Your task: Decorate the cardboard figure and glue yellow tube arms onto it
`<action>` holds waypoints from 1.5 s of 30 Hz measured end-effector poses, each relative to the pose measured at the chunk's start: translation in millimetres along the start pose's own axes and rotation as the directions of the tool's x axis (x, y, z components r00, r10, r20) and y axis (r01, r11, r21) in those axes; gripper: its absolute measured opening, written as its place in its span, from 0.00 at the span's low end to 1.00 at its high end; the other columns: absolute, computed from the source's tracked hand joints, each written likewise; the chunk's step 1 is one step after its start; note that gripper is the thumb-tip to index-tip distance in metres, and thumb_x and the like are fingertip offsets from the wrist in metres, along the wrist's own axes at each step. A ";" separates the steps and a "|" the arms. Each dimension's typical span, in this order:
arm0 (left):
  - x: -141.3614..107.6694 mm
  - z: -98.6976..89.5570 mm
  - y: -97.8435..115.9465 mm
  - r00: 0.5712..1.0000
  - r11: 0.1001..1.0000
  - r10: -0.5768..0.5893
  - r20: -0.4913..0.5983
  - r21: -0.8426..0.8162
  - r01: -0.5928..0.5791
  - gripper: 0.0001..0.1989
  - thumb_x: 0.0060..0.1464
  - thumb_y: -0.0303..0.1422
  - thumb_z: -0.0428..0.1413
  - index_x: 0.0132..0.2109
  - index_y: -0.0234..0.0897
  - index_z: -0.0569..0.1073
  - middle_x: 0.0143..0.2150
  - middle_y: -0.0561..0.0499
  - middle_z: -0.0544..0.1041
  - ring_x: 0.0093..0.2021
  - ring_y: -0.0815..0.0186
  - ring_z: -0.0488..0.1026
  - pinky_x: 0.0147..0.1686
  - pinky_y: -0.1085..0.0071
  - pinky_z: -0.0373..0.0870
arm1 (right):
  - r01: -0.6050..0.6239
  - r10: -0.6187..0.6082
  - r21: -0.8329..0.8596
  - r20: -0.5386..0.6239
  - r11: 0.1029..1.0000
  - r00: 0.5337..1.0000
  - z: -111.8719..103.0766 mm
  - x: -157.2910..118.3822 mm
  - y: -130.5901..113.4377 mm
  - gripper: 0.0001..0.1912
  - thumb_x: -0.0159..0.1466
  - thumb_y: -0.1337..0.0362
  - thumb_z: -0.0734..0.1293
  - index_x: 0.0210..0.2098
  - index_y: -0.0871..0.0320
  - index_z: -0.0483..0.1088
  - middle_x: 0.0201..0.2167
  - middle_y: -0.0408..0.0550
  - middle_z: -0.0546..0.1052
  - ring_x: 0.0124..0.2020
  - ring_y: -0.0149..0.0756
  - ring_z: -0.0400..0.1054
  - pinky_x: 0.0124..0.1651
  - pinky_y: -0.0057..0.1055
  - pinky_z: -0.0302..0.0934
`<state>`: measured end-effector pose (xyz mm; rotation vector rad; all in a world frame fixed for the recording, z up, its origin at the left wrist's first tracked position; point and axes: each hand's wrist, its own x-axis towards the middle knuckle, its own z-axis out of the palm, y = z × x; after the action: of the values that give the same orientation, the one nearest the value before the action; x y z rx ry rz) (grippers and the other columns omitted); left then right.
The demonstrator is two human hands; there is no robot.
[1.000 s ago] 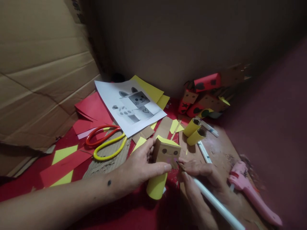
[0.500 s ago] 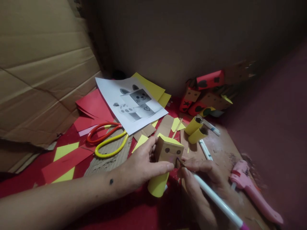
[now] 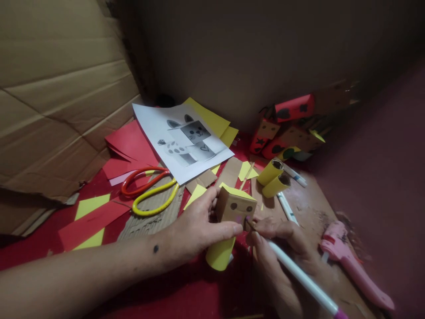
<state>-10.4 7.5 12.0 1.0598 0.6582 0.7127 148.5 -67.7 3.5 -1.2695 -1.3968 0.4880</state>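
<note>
A small cardboard figure has a box-shaped head with two dark round eyes and pinkish marks below them. Yellow paper covers its top, and a yellow paper tube forms its lower part. My left hand is closed around the figure, its thumb across the lower front of the head. Between the fingers of my right hand is a white felt-tip pen with a purple end. Its tip touches the front of the head, just below the right eye.
Red-and-yellow-handled scissors lie left, beside red paper. Behind them is a printed sheet with a cat-like figure. Yellow tubes, a white marker and a pink glue gun are on the right; red-and-cardboard figures stand behind.
The whole view has shifted slightly. Both hands keep their hold, and the pen tip stays at the head's front, where the pinkish-purple marks look a little stronger.
</note>
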 end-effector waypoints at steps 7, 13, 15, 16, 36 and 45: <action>0.5 -0.3 -1.6 1.000 1.000 0.016 0.006 -0.020 -0.016 0.25 0.53 0.27 0.64 0.56 0.38 0.67 0.61 0.41 0.75 0.60 0.52 0.73 0.60 0.56 0.69 | -0.005 0.010 0.074 -0.060 0.997 0.998 -3.4 -0.5 -0.8 0.05 0.63 0.68 0.72 0.33 0.51 0.75 0.33 0.42 0.83 0.36 0.34 0.80 0.39 0.24 0.74; 1.4 0.2 -1.6 1.000 1.000 0.001 -0.023 -0.015 -0.001 0.26 0.52 0.27 0.64 0.57 0.38 0.67 0.58 0.43 0.77 0.60 0.52 0.73 0.60 0.57 0.67 | -0.098 0.110 0.144 -0.078 0.985 0.991 -20.8 10.2 0.8 0.04 0.62 0.65 0.75 0.37 0.51 0.81 0.31 0.43 0.83 0.32 0.31 0.78 0.36 0.21 0.73; 2.0 -0.3 -1.4 0.999 1.000 0.001 -0.041 -0.005 -0.001 0.27 0.50 0.28 0.65 0.57 0.37 0.68 0.57 0.43 0.78 0.59 0.52 0.73 0.59 0.56 0.67 | -0.109 0.135 0.251 -0.089 0.962 0.987 -26.2 18.3 1.3 0.04 0.60 0.59 0.76 0.33 0.52 0.82 0.27 0.44 0.82 0.27 0.30 0.76 0.31 0.21 0.71; 2.2 -0.5 -1.2 0.999 1.000 -0.001 -0.049 0.001 0.001 0.27 0.50 0.29 0.65 0.57 0.37 0.68 0.57 0.43 0.78 0.59 0.51 0.73 0.59 0.56 0.67 | -0.105 0.141 0.300 -0.102 0.948 0.985 -28.1 22.7 1.5 0.07 0.60 0.57 0.76 0.31 0.53 0.82 0.26 0.45 0.80 0.27 0.31 0.75 0.30 0.22 0.71; 5.8 -2.5 -2.3 0.995 0.999 -0.026 -0.100 0.025 0.028 0.29 0.47 0.32 0.67 0.56 0.35 0.68 0.57 0.40 0.78 0.57 0.50 0.74 0.56 0.57 0.69 | -0.344 0.219 0.588 0.275 0.732 0.936 -46.7 40.7 -1.4 0.17 0.66 0.54 0.66 0.51 0.50 0.78 0.21 0.45 0.72 0.19 0.36 0.67 0.20 0.32 0.66; 7.1 -6.1 -6.9 0.997 0.999 0.002 -0.079 0.043 0.002 0.26 0.48 0.32 0.67 0.54 0.36 0.69 0.57 0.40 0.77 0.59 0.50 0.73 0.59 0.55 0.67 | -0.351 0.173 0.496 0.368 0.794 0.913 -46.4 25.3 5.4 0.15 0.70 0.49 0.62 0.38 0.48 0.78 0.11 0.37 0.65 0.12 0.30 0.59 0.16 0.24 0.57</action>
<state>-9.5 14.2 2.5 1.0752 0.7446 0.7466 197.2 -60.5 23.2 -0.9264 -1.1907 1.2404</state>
